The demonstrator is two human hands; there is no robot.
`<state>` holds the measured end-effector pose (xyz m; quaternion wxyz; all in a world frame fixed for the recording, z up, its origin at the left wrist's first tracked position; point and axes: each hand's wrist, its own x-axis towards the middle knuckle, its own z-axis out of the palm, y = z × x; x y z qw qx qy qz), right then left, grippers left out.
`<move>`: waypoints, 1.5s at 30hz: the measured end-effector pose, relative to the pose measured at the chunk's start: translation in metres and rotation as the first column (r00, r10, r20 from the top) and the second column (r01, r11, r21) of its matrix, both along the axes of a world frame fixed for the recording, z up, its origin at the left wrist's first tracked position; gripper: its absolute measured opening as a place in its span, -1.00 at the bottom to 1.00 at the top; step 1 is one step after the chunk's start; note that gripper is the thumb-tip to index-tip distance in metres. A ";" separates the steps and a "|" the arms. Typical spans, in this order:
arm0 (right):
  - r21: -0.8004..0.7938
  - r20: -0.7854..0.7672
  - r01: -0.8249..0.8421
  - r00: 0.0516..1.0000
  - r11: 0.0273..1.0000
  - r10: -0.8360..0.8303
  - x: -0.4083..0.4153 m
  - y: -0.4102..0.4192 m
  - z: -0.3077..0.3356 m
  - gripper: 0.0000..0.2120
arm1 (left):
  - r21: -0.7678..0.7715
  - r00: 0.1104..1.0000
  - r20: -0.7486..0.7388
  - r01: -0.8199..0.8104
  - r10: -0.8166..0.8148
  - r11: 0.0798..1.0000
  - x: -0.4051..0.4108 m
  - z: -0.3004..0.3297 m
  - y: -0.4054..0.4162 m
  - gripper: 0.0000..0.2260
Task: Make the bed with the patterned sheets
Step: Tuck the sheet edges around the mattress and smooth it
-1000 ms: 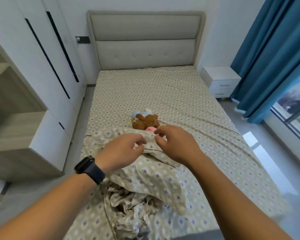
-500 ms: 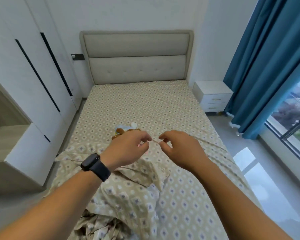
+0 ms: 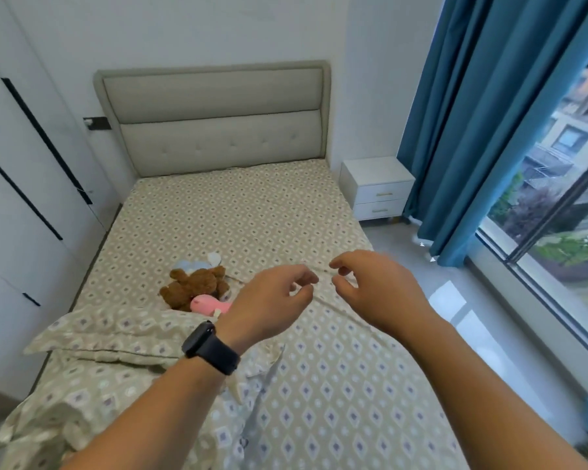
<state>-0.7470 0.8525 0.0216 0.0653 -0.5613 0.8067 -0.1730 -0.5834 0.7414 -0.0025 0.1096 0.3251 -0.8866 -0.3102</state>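
1. Nearest to us, at the foot edge of the bed point(image 3: 190, 212), the loose patterned sheet point(image 3: 336, 395) lies over the mattress: beige cloth printed with rows of pale and purple-grey diamonds. It is rumpled and bunched toward the near left corner, and smoother on the right side.
2. Our two forearms reach forward over that sheet from the bottom of the view; the left one carries a black watch point(image 3: 211, 347) at the wrist.
3. On the left side of the bed, just past the bunched cloth, a flat fold of the same fabric point(image 3: 116, 330) lies across, with its edge toward the left edge of the bed.
4. Our left hand point(image 3: 272, 300) is raised above the middle of the bed, palm down, fingers curled with thumb and forefinger drawn close. Whether they pinch the sheet's edge we cannot tell.
5. Our right hand point(image 3: 374, 290) is just beside it, wrist bent, fingers hooked downward, thumb and forefinger near each other at a thin ridge of sheet running between the two hands. We cannot tell whether cloth is caught there.
6. Just beyond the left hand, a brown teddy bear point(image 3: 194, 286) lies mid-bed with a pink soft toy point(image 3: 207, 304) touching it and a pale blue one point(image 3: 190, 265) behind it.
7. Farther on, the fitted patterned sheet point(image 3: 238, 205) lies flat up to the grey padded headboard point(image 3: 218, 123).
8. A white nightstand point(image 3: 377, 188) stands by the far right corner of the bed, with blue curtains point(image 3: 482, 113) and a window point(image 3: 564, 212) to its right, and white wardrobe doors point(image 3: 28, 164) on the left.
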 end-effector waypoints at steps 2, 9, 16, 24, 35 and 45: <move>0.002 -0.011 0.009 1.000 1.000 -0.008 -0.017 0.013 0.000 -0.73 | -0.002 1.000 -0.017 -0.007 0.007 1.000 -0.025 0.003 0.004 -0.77; -0.090 -0.007 0.007 1.000 0.996 -0.008 -0.111 0.045 -0.015 -0.74 | -0.050 1.000 0.018 -0.016 0.016 0.999 -0.104 0.012 0.042 -0.77; -0.075 0.015 -0.230 0.973 0.970 0.232 -0.222 0.073 -0.024 -0.74 | -0.006 0.955 -0.007 -0.297 0.297 0.955 -0.194 -0.003 0.104 -0.82; -0.148 0.004 -0.313 0.948 0.938 0.318 -0.328 0.104 -0.001 -0.78 | -0.043 0.929 -0.009 -0.369 0.369 0.929 -0.301 0.013 0.157 -0.81; -0.082 -0.028 -0.307 0.952 0.948 0.306 -0.465 0.150 -0.025 -0.79 | 0.053 0.940 0.004 -0.341 0.342 0.938 -0.427 -0.017 0.181 -0.82; -0.045 0.005 -0.474 0.880 0.879 0.475 -0.653 0.140 -0.036 -0.56 | 0.125 0.873 -0.005 -0.483 0.487 0.867 -0.626 -0.030 0.204 -0.83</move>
